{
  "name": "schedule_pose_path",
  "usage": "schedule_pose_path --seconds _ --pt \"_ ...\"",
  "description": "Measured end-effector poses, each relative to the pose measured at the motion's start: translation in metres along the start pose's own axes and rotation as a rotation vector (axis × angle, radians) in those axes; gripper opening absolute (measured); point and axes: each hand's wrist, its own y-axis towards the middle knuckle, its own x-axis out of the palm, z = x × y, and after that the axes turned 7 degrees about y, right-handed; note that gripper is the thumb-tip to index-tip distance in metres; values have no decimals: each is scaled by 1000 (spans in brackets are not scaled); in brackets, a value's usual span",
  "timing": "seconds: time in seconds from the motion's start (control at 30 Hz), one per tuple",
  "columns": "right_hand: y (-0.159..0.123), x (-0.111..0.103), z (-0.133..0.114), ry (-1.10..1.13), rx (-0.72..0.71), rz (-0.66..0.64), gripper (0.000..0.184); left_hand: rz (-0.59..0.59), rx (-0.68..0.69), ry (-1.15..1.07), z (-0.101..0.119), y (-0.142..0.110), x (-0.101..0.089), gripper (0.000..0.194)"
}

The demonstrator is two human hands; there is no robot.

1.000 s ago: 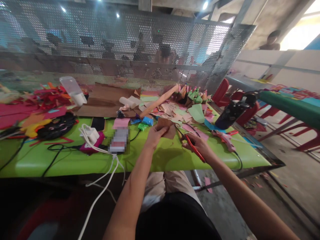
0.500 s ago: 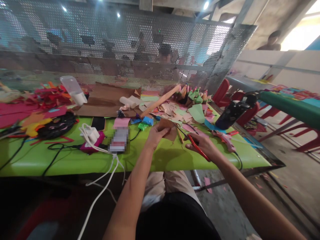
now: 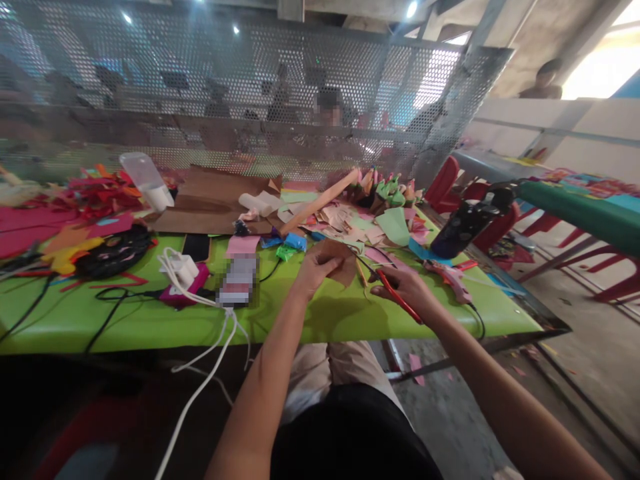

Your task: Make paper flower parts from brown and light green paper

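My left hand (image 3: 317, 269) is closed on a small piece of brown paper (image 3: 344, 270), held a little above the green tabletop. In my right hand (image 3: 407, 290) are scissors with red handles (image 3: 400, 303). Their dark blades point left and reach the paper's right edge; whether they are biting into it is hard to tell. Just below the blades lies a thin yellowish stick (image 3: 363, 275). Behind both hands is a heap of pink, green and tan paper scraps (image 3: 345, 223).
A brown sheet (image 3: 210, 200) lies behind a phone (image 3: 239, 280) with white cables. A pink power adapter (image 3: 183, 290) sits left. On the right are a pink glue gun (image 3: 455, 280) and a dark bottle (image 3: 463, 227). A perforated metal screen (image 3: 225, 100) stands at the back.
The brown paper has turned slightly in my left hand, and its lower corner now looks rounder. My right hand and the scissors have barely shifted.
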Motion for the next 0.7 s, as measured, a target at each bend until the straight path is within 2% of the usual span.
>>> schedule_pose_path --seconds 0.33,0.53,0.7 --pt "1 4 7 127 55 5 51 -17 -12 -31 2 -2 2 40" --pt "4 -4 -4 32 9 73 50 -9 -26 -25 1 -3 2 41" --pt "9 -13 4 -146 -3 180 50 -19 16 -32 2 -3 1 37"
